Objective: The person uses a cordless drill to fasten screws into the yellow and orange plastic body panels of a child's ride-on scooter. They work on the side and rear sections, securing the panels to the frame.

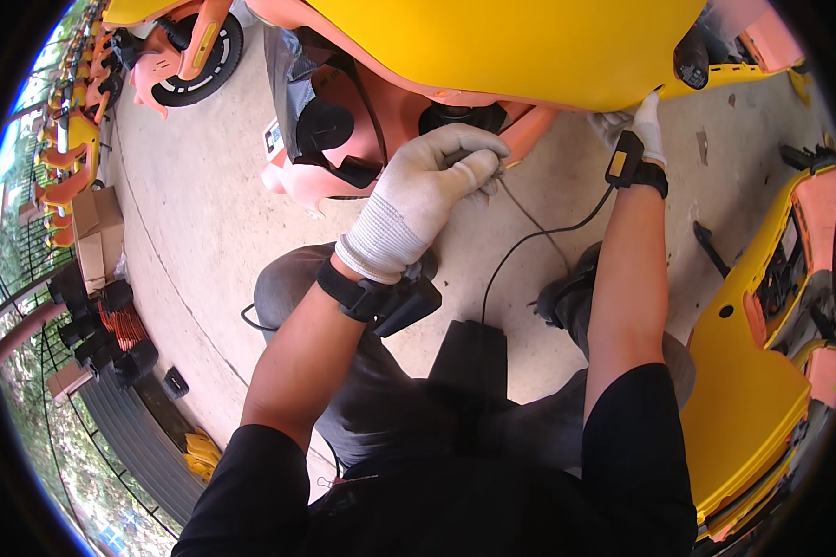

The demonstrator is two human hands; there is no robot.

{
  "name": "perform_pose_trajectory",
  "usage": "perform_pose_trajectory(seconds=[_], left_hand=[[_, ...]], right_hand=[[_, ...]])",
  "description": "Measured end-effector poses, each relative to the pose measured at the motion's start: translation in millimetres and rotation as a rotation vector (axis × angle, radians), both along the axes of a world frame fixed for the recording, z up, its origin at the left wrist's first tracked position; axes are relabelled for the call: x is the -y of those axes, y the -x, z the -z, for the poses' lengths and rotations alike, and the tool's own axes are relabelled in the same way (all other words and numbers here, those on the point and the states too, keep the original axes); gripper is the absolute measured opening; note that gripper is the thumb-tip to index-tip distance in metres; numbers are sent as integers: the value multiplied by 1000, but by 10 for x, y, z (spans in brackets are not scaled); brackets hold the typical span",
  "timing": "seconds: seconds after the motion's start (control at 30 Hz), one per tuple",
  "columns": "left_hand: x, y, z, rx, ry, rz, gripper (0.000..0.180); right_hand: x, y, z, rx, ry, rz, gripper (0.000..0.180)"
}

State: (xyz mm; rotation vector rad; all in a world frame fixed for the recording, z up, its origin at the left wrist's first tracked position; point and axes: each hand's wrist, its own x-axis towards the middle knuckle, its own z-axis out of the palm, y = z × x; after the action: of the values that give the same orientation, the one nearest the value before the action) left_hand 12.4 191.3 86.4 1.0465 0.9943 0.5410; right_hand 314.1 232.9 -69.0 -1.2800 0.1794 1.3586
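My left hand [432,181], in a white knit glove, is closed in a pinch in front of the salmon-and-yellow vehicle body. Whatever lies between its fingertips is too small to make out. A thin grey cord or line shows on the floor just beyond these fingers. My right hand [636,128], also gloved, reaches to the lower edge of the large yellow body panel [520,46]. Its thumb lies on that edge while the other fingers curl beneath, partly hidden. Under the panel sits a salmon-coloured part [339,153], with grey plastic film [288,84] hanging at its left.
A salmon vehicle front with a black wheel [209,65] stands at the far left. Yellow panels [748,390] lie close on my right. An open cardboard box [97,232] and black parts [111,330] are at the left. A black cable [520,243] runs from my right wrist device.
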Motion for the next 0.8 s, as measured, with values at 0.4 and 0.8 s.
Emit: perform_pose_trajectory(seconds=[0.4,0.8], left_hand=[[-14,9,-9,51,69,-161,18],[-2,36,-53,28,83,-290,20]], right_hand=[[-21,-130,195,39,28,29,69],[-29,-100,186,28,51,28,69]])
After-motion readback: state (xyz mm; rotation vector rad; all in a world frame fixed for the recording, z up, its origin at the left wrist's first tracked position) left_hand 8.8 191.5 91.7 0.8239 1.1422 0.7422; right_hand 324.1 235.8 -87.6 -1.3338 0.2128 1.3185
